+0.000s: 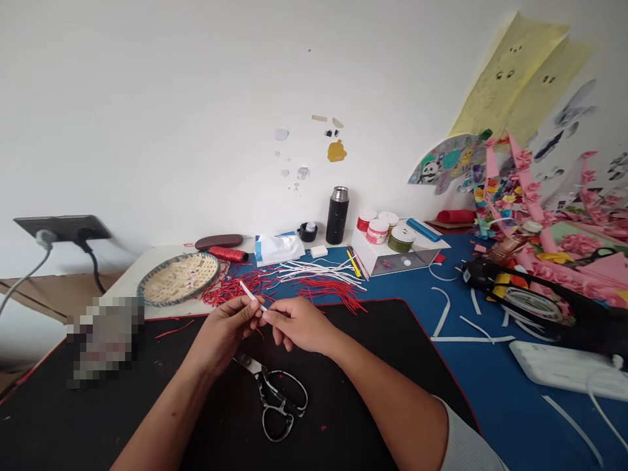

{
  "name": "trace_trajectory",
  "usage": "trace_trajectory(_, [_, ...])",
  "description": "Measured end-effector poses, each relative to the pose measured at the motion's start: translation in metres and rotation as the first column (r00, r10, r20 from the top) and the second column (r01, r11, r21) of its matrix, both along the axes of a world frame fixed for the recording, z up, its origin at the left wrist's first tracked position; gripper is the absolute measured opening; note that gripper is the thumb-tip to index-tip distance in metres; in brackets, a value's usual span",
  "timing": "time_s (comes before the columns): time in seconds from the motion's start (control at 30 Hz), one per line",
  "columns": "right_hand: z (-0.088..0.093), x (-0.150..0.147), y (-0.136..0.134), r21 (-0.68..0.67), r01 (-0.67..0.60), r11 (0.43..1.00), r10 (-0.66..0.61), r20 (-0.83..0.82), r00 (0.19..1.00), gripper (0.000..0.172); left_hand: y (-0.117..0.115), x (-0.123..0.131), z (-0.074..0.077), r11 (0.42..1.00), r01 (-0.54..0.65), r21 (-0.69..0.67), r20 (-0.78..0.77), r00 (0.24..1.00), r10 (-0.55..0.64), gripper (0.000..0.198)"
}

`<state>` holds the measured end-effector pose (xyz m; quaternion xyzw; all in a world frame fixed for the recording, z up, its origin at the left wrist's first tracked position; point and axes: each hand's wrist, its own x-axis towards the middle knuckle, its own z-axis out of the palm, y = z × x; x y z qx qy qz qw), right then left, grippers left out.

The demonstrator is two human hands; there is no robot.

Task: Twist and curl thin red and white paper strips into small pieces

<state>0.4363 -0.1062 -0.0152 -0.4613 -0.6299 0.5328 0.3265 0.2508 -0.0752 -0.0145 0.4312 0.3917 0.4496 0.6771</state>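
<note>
Live from the table: L hand (226,333) has a short white strip (250,294) pinched b/w thumb and fingers, a narrow grip, with the strip angled up and to the left. Its lower end sits right at R hand (299,325), fingers curled in narrow. Can't tell if R hand has hold of it or is only touching, the fingers cover that bit.

Under both hands, a black mat (343,366) w/ red edging, and on it black-handled scissors (277,399), blade tips lost under L hand. Just past the hands, a loose tangle of red strips (235,290) and a bunch of white strips (318,271), lying thin and flat-looking across the table (147,282).

Left of those, a round woven bamboo tray (177,279) holds a few small pale and pinkish bits, too small to make out. Pixelated blur (105,340) at the mat's left, no telling what's there.

Further back, a white box (387,258) carries lidded jars (377,230) and a green tape roll (401,239). Black flask (337,216) by the wall. Far right, pink paper craft (579,245) in a jumble, cut off by the frame.
</note>
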Motion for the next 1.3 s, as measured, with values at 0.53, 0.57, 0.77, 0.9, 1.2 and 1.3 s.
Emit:
trace_trajectory(0.53, [0.0005, -0.0011, 0.0018, -0.180, -0.028, 0.983, -0.014, -0.231, 0.973, 0.034, -0.0005, 0.0004, -0.0042, 0.999, 0.045, 0.024, 0.066, 0.997, -0.046, 0.035])
trace_trajectory(0.57, [-0.0003, -0.0011, 0.0018, -0.183, -0.033, 0.983, -0.012, -0.241, 0.970, 0.036, -0.0005, 0.0003, -0.0043, 0.999, 0.045, 0.026, 0.068, 0.997, -0.046, 0.034])
trace_trajectory(0.77, [-0.0007, -0.0009, 0.0023, -0.186, -0.038, 0.982, -0.018, -0.291, 0.957, 0.038, 0.0002, -0.0019, -0.0029, 1.000, -0.005, 0.021, 0.108, 0.994, 0.003, 0.035])
trace_trajectory(0.9, [-0.0018, -0.0001, 0.0035, -0.195, -0.026, 0.980, -0.040, -0.326, 0.945, 0.041, 0.0014, -0.0032, -0.0014, 0.998, -0.068, -0.020, 0.137, 0.988, 0.070, 0.039])
trace_trajectory(1.2, [0.0006, -0.0010, 0.0007, -0.196, -0.047, 0.979, -0.020, -0.325, 0.946, 0.040, 0.0040, -0.0040, -0.0020, 0.990, -0.134, -0.040, 0.178, 0.974, 0.139, 0.042])
trace_trajectory(1.3, [0.0001, -0.0011, 0.0007, -0.199, -0.054, 0.979, -0.014, -0.329, 0.944, 0.041, 0.0022, -0.0030, -0.0002, 0.995, -0.093, -0.038, 0.177, 0.979, 0.098, 0.042])
